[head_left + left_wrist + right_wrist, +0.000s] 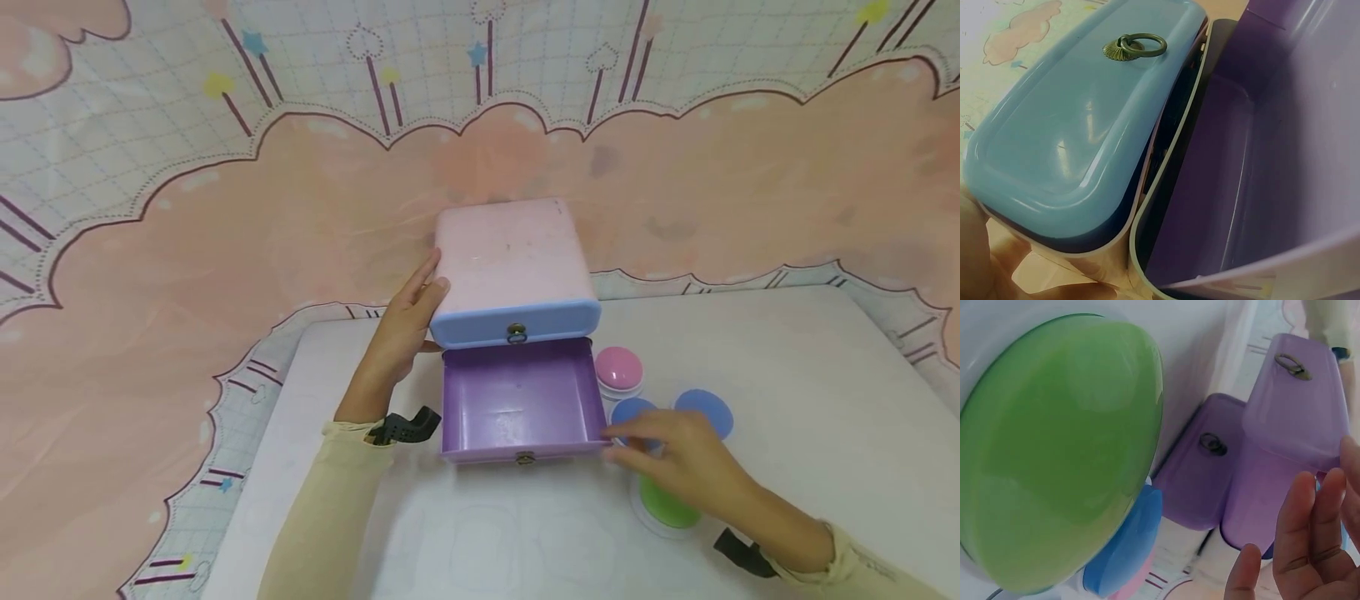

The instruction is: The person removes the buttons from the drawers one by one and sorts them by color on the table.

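A small cabinet with a pink top and a blue upper drawer with a ring pull stands on the table. Its purple drawer is pulled out below, with nothing inside. My left hand rests against the cabinet's left side, fingers fairly straight. My right hand pinches the drawer's front right corner between thumb and index finger; the thumb is hidden in the right wrist view, where the other fingers extend loosely. Another purple drawer front sits underneath, closed.
Right of the cabinet lie several round pieces: a pink one, blue ones and a green one under my right hand. A patterned cloth hangs behind the white table.
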Demonstrator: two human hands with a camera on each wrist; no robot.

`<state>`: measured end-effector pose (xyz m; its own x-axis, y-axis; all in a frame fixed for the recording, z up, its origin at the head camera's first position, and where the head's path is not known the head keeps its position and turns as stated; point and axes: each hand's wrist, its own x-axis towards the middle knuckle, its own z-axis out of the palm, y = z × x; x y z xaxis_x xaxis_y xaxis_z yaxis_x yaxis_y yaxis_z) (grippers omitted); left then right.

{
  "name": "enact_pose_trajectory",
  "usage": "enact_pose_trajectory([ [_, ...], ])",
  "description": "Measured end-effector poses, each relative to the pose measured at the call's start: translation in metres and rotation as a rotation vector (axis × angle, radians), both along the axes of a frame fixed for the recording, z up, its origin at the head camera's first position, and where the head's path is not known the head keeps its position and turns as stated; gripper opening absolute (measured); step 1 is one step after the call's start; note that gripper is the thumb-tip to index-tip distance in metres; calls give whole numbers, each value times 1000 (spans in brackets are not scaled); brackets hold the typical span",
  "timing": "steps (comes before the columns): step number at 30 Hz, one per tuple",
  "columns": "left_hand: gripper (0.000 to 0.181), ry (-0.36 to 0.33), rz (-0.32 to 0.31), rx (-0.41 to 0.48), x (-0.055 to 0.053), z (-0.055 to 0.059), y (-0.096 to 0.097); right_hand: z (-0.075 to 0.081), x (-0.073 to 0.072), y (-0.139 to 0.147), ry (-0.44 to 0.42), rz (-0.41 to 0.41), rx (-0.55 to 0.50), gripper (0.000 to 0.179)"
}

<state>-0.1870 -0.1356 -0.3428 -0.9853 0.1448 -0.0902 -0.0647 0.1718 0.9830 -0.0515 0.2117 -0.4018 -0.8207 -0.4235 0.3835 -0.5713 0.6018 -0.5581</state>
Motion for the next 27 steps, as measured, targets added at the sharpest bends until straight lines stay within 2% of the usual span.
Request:
enact_pose_trajectory([
  [12,55,3,-4,-5,0,2,4,1,-1,-1,-37,27,-42,11],
  [15,55,4,-5,-10,-1,2,4,3,-2,-1,-58,8,-30,8],
  [21,55,4,1,-12,-2,0,2,6,-11,-2,-97,-45,-18,5],
  [27,54,1,6,-16,-1,0,1,7,-25,-4,-67,-64,-36,4],
])
